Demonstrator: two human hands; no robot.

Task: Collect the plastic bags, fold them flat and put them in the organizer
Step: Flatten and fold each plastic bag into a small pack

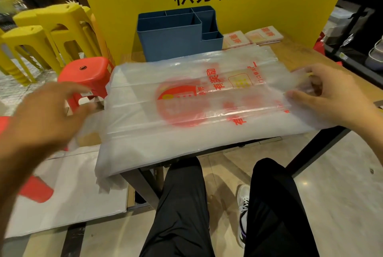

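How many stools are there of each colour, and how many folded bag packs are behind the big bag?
Yellow stools: 3, at and, the last mostly hidden
Red stools: 1
Folded bag packs: 2, at and
Total: 6

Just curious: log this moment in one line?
plastic bag flat on table | right hand pinches edge | left hand open | organizer empty

Bright, even indoor light; soft shadows under table (294,53). Glare on bag (186,132). Left hand (47,115) motion-blurred. Wide-angle bending at edges.
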